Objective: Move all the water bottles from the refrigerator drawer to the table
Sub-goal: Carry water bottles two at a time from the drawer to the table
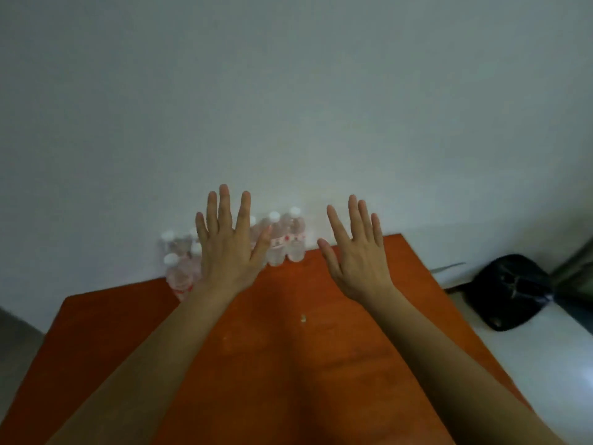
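Observation:
Several clear water bottles (287,240) with white caps and red labels stand upright in a cluster at the far edge of the orange table (288,364), against the white wall. My left hand (226,244) is spread flat with straight fingers, held in front of the bottles and hiding part of the cluster. Over the table's far right part, my right hand (356,252) is also spread flat and holds nothing. Both palms face down and away. The refrigerator drawer is out of view.
A black bag-like object (510,292) lies on a white surface to the right of the table. A small pale crumb (302,318) sits on the tabletop between my forearms. A white wall rises just behind the table.

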